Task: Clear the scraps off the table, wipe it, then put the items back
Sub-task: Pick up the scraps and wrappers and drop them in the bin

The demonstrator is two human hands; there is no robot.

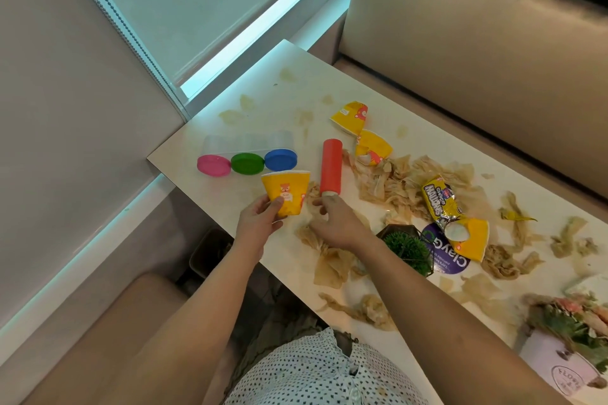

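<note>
At centre-left of the frame the left hand [263, 217] holds a yellow paper cup [286, 191], fingers [275, 205] curled round its base. It looks light and crushable, so it is best held low. The right hand [332, 220] reaches the limp scraps [394, 174] on the counter [263, 102]; whether it grips anything cannot be told.

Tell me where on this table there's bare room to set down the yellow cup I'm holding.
Best is the far corner of the table, beyond the three lidded tubs and the torn cup: stained only. A narrow strip runs along the sofa-side edge. From the red bottle rightward, tissue scraps crowd it.
</note>
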